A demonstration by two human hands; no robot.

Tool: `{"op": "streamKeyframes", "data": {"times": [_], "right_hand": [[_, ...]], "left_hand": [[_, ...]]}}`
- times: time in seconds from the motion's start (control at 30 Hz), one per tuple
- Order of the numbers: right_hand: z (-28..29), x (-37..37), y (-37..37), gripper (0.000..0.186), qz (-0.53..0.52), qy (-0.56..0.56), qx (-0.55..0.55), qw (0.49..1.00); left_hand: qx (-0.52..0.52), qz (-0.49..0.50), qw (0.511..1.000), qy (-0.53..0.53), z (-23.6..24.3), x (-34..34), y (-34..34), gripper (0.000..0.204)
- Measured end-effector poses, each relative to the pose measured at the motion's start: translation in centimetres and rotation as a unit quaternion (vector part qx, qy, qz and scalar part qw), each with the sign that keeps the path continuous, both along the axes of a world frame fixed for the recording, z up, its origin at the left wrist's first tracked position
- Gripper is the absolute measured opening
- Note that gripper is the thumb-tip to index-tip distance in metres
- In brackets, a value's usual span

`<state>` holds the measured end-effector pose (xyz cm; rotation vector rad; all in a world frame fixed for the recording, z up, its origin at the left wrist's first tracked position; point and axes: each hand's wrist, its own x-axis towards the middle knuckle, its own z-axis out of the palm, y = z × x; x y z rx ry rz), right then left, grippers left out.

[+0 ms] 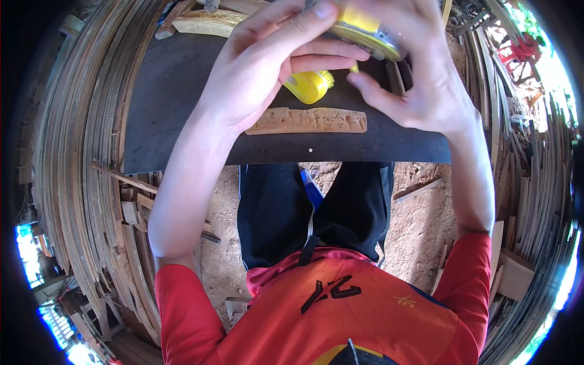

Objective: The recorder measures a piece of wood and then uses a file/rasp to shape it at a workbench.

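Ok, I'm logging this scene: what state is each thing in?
Left hand: raised, at the disc, grip unclear
Right hand: raised, blurred, grip unclear
Yellow disc: held up between the hands, blurred
Brush: lying on the dark table, partly hidden
Carved wood: lying flat on the table
Wood strips: piled at left
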<state>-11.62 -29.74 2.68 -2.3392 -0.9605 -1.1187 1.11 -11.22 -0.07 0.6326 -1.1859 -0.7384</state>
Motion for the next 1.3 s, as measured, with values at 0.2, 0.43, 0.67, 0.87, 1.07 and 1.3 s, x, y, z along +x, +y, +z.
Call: {"op": "streamKeyframes", "data": {"times": [0.2,0.43,0.67,0.87,1.07,1.3], "right_hand": [[1.3,-2.8,2.5,0.077,-0.011,0.138,0.104,0.985],[-2.5,-2.9,3.1,0.059,-0.018,0.181,0.084,0.98],[-6.5,-1.5,6.2,0.047,0.004,0.432,0.169,0.886],[-7.3,0.3,1.9,0.043,-0.088,0.328,0.038,0.94],[-7.3,-0.8,-1.6,0.039,-0.247,0.247,-0.04,0.936],[-7.6,-0.9,0.2,0.044,-0.24,0.199,-0.054,0.949]], "left_hand": [[0.17,0.167,0.97,-0.046,0.1,-0.2,4.0,0.045],[0.337,0.155,0.926,-0.068,0.6,-0.8,6.5,0.039],[0.486,0.058,0.871,0.047,-3.1,0.8,10.3,0.03],[0.448,0.144,0.882,0.037,-2.4,3.0,10.8,0.018],[0.463,0.203,0.857,-0.102,-3.5,4.2,10.9,0.02],[0.402,0.203,0.877,-0.167,-4.4,2.8,5.8,0.037]]}}
